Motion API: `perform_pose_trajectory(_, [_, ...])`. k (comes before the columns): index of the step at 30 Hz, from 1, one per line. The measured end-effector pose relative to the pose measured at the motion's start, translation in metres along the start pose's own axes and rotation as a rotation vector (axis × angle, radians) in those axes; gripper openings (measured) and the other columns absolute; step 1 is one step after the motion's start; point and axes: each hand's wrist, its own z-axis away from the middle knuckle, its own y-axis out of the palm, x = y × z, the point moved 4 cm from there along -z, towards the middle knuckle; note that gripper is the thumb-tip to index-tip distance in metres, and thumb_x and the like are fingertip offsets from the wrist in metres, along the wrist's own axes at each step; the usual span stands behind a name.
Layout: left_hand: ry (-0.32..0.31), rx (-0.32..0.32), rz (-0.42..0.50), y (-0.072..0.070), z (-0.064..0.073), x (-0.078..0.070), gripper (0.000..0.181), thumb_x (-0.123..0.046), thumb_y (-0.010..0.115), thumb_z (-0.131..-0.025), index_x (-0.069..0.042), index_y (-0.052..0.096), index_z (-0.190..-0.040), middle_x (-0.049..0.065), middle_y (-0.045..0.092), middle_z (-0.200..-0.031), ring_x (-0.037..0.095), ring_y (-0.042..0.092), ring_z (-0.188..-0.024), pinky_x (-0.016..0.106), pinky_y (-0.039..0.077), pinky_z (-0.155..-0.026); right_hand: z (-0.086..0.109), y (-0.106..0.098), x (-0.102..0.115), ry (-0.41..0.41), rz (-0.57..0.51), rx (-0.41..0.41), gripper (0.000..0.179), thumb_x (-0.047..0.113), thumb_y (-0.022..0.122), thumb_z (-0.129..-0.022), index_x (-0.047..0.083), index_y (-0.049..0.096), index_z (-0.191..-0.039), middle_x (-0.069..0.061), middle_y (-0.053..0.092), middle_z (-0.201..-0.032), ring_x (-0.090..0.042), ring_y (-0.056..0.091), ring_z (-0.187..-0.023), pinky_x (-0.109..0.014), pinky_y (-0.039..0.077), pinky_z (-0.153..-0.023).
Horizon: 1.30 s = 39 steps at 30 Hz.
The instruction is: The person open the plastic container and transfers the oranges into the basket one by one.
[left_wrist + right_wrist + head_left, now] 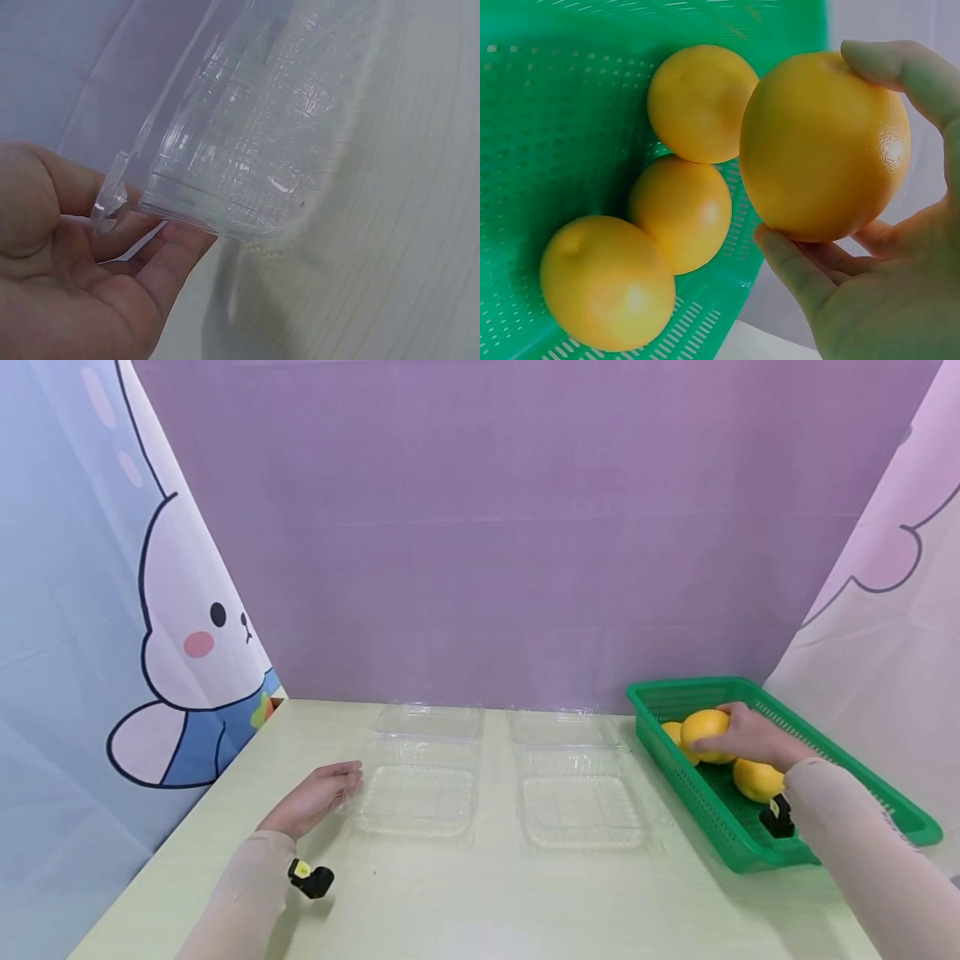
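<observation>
My right hand (757, 739) grips an orange (825, 146) between thumb and fingers, held above the green basket (693, 802) at the right. Three more oranges lie in that basket, such as the front one (607, 285) in the right wrist view. At the left, my left hand (318, 793) is beside a clear plastic clamshell box (420, 802), its fingers extended against the box's side edge. That box stands with its lid (431, 722) folded back. The left wrist view shows the fingers (176, 255) partly behind the transparent rim.
A second clear clamshell box (581, 810), lid folded back too, stands between the first box and the basket. All rest on a pale table (480, 910). A purple cloth (480, 527) rises behind, with printed cloths at both sides.
</observation>
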Motion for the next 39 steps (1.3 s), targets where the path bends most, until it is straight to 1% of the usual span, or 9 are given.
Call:
perform_pose_trajectory(5, [0.004,-0.001,-0.001,0.000,0.000,0.000,0.051,-0.015,0.039,-0.098,0.004,0.020,-0.142,0.023,0.023,-0.144,0.034,0.024,-0.132,0.045,0.020,-0.107,0.000,0.003,-0.005,0.008,0.008,0.009,0.100,0.051,0.062,-0.079,-0.018,0.014,-0.133,-0.036,0.032,-0.122,-0.042,0.042,-0.101,-0.054,0.043,-0.077])
perform_pose_trajectory(11, [0.008,0.006,0.004,0.000,0.000,0.000,0.051,-0.014,0.039,-0.098,0.004,0.020,-0.142,0.024,0.023,-0.144,0.034,0.024,-0.132,0.044,0.020,-0.107,0.002,0.006,-0.011,0.042,-0.009,0.072,0.099,0.050,0.062,-0.080,-0.019,0.012,-0.132,-0.034,0.033,-0.119,-0.039,0.044,-0.097,-0.047,0.045,-0.072])
perform_pose_trajectory(16, [0.009,0.007,0.007,0.000,0.001,0.000,0.051,-0.015,0.039,-0.098,0.004,0.020,-0.142,0.024,0.022,-0.144,0.034,0.023,-0.132,0.044,0.019,-0.107,0.002,0.007,-0.015,0.053,-0.006,0.086,0.098,0.048,0.063,-0.079,-0.019,0.014,-0.130,-0.033,0.035,-0.117,-0.035,0.044,-0.094,-0.043,0.045,-0.071])
perform_pose_trajectory(19, [0.009,0.009,0.007,0.000,0.001,0.000,0.051,-0.014,0.038,-0.098,0.004,0.019,-0.142,0.024,0.022,-0.144,0.034,0.023,-0.132,0.045,0.019,-0.107,0.002,0.009,-0.018,0.064,-0.006,0.116,0.097,0.047,0.063,-0.079,-0.021,0.015,-0.129,-0.033,0.036,-0.115,-0.035,0.045,-0.092,-0.042,0.044,-0.070])
perform_pose_trajectory(23, [0.012,0.012,0.009,0.000,0.000,0.000,0.051,-0.014,0.038,-0.098,0.004,0.019,-0.142,0.024,0.022,-0.144,0.034,0.023,-0.132,0.045,0.019,-0.107,0.003,0.013,-0.022,0.086,-0.013,0.150,0.095,0.046,0.064,-0.079,-0.021,0.018,-0.127,-0.029,0.040,-0.110,-0.031,0.046,-0.087,-0.039,0.044,-0.069])
perform_pose_trajectory(28, [0.015,0.014,0.012,-0.001,0.000,0.000,0.051,-0.013,0.037,-0.098,0.004,0.019,-0.142,0.024,0.022,-0.144,0.034,0.023,-0.132,0.045,0.019,-0.107,0.004,0.017,-0.025,0.109,-0.021,0.179,0.087,0.046,0.065,-0.078,-0.017,0.023,-0.124,-0.023,0.042,-0.105,-0.029,0.046,-0.086,-0.038,0.044,-0.068])
perform_pose_trajectory(36, [0.013,0.013,0.012,-0.001,-0.001,0.001,0.050,-0.013,0.036,-0.098,0.004,0.019,-0.142,0.025,0.023,-0.144,0.035,0.023,-0.131,0.045,0.018,-0.107,0.000,0.020,-0.027,0.092,-0.025,0.214,0.077,0.040,0.065,-0.078,-0.013,0.028,-0.120,-0.019,0.041,-0.103,-0.027,0.045,-0.084,-0.036,0.043,-0.066])
perform_pose_trajectory(39, [0.007,0.012,0.011,-0.001,-0.001,0.001,0.050,-0.013,0.037,-0.098,0.004,0.019,-0.142,0.024,0.023,-0.144,0.035,0.023,-0.131,0.045,0.019,-0.107,-0.004,0.024,-0.030,0.087,-0.025,0.220,0.077,0.038,0.065,-0.078,-0.014,0.028,-0.122,-0.021,0.041,-0.106,-0.028,0.045,-0.086,-0.038,0.044,-0.069])
